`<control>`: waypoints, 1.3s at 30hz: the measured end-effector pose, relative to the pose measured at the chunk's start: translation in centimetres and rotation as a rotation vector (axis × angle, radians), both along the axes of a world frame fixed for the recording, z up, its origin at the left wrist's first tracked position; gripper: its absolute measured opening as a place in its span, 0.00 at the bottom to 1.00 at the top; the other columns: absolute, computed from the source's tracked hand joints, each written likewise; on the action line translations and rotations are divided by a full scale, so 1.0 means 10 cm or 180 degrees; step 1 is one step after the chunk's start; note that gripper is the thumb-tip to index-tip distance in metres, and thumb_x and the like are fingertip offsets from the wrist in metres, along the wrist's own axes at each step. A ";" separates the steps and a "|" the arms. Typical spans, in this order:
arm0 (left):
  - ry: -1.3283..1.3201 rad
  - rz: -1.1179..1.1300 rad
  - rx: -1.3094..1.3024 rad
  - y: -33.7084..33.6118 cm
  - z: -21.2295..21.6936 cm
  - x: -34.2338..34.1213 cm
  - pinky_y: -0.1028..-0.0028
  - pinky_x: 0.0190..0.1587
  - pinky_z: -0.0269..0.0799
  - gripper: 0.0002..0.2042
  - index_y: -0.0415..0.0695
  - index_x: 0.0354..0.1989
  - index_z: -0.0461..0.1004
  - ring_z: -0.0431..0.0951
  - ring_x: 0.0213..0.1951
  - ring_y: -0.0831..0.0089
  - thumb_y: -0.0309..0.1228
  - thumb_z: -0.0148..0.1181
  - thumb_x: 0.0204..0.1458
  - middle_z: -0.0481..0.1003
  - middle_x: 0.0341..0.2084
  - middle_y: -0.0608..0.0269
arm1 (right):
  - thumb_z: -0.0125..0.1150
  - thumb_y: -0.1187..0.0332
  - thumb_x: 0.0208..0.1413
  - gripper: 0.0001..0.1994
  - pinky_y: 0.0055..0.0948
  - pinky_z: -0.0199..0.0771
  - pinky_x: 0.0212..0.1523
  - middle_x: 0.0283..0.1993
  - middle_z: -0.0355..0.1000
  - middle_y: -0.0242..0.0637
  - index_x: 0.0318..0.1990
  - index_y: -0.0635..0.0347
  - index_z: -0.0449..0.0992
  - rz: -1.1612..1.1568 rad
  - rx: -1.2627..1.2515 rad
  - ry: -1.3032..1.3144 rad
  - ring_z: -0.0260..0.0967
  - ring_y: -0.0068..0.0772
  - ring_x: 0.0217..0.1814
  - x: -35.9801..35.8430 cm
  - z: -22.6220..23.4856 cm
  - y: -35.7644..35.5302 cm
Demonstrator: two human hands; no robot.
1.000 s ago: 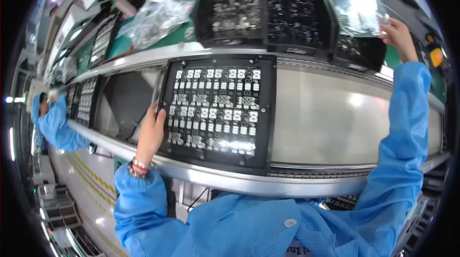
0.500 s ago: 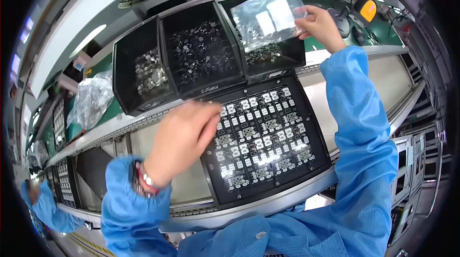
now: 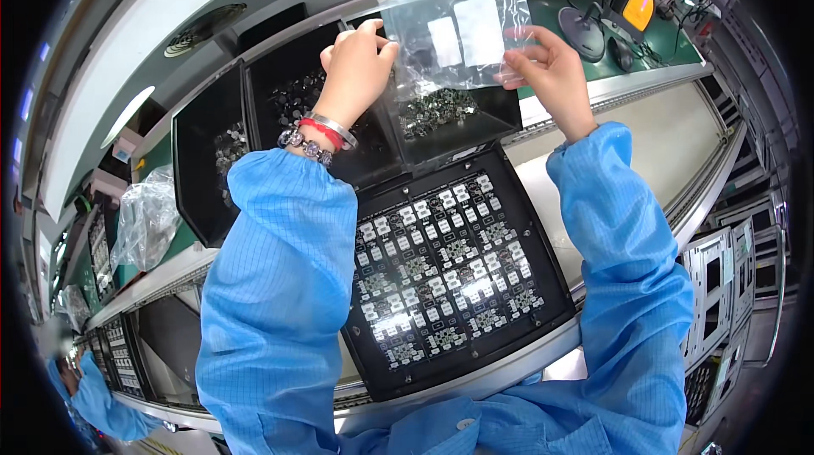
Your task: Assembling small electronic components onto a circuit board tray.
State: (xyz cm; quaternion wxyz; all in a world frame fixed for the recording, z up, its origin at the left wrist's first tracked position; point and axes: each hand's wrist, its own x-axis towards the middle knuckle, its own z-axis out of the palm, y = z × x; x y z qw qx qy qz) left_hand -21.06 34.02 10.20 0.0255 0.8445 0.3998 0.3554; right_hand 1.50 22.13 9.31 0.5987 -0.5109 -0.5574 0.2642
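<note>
Parts bins [image 3: 441, 155] stand in a row behind the circuit-board tray [image 3: 543, 267]. A plastic bag [image 3: 146, 222] lies left of them, a barcode scanner [image 3: 632, 5] right.

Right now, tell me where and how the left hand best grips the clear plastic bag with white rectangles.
Likely a pinch at the left edge of the clear plastic bag, from the left: it looks thin and spread out, the right hand holds its right side, and the left hand is near that left edge.

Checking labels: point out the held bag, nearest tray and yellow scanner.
Held bag [image 3: 458, 31]: head view, middle of its front.
Nearest tray [image 3: 541, 264]: head view, its right rim.
Yellow scanner [image 3: 633, 7]: head view, its yellow body.
</note>
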 end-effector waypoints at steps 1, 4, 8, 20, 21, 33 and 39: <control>0.0123 0.0051 -0.0066 -0.01 0.00 0.02 0.61 0.48 0.58 0.19 0.42 0.50 0.71 0.72 0.47 0.62 0.37 0.56 0.50 0.79 0.33 0.65 | 0.55 0.75 0.56 0.16 0.23 0.78 0.33 0.34 0.75 0.43 0.51 0.69 0.65 -0.0010 -0.0020 0.0009 0.76 0.32 0.34 0.02 0.02 0.00; 0.0223 -0.0040 -0.0276 -0.02 0.01 0.04 0.61 0.46 0.57 0.21 0.41 0.50 0.70 0.73 0.46 0.65 0.37 0.57 0.48 0.79 0.31 0.65 | 0.56 0.74 0.56 0.17 0.21 0.77 0.31 0.34 0.75 0.41 0.51 0.70 0.66 0.0016 -0.0066 0.0177 0.76 0.29 0.34 0.03 0.04 0.01; 0.0682 -0.0140 -0.0745 -0.11 0.14 0.10 0.64 0.47 0.59 0.26 0.40 0.54 0.66 0.77 0.39 0.67 0.38 0.57 0.47 0.79 0.29 0.64 | 0.58 0.75 0.52 0.20 0.20 0.75 0.28 0.31 0.75 0.42 0.52 0.71 0.66 0.0069 -0.0525 -0.0140 0.74 0.26 0.29 0.11 0.19 0.03; 0.1227 -0.0204 -0.0378 -0.16 0.24 0.19 0.62 0.44 0.60 0.11 0.44 0.34 0.79 0.77 0.37 0.58 0.35 0.64 0.44 0.78 0.28 0.55 | 0.58 0.75 0.51 0.32 0.22 0.77 0.30 0.33 0.73 0.49 0.60 0.81 0.50 0.0348 -0.1074 -0.0781 0.76 0.32 0.30 0.06 0.51 0.00; 0.1201 -0.0225 -0.0374 -0.15 0.22 0.19 0.62 0.44 0.60 0.10 0.45 0.35 0.79 0.77 0.37 0.58 0.35 0.63 0.45 0.78 0.28 0.55 | 0.58 0.75 0.51 0.32 0.22 0.77 0.30 0.32 0.73 0.49 0.61 0.81 0.50 0.0362 -0.1101 -0.0769 0.76 0.32 0.30 0.06 0.50 0.00; -0.0009 -0.1010 -0.0723 -0.17 0.24 0.07 0.67 0.37 0.70 0.16 0.40 0.47 0.73 0.77 0.30 0.63 0.29 0.56 0.49 0.76 0.23 0.58 | 0.57 0.74 0.53 0.24 0.22 0.77 0.33 0.34 0.73 0.44 0.57 0.71 0.59 0.0079 -0.0522 -0.0541 0.75 0.30 0.34 0.21 0.19 0.00; -0.0491 -0.0712 -0.1117 -0.45 0.27 -0.03 0.78 0.32 0.68 0.23 0.39 0.52 0.65 0.71 0.25 0.80 0.23 0.62 0.44 0.74 0.20 0.66 | 0.57 0.77 0.54 0.18 0.22 0.74 0.43 0.37 0.73 0.38 0.52 0.64 0.64 0.0214 -0.0064 -0.0416 0.74 0.27 0.39 0.23 0.10 -0.08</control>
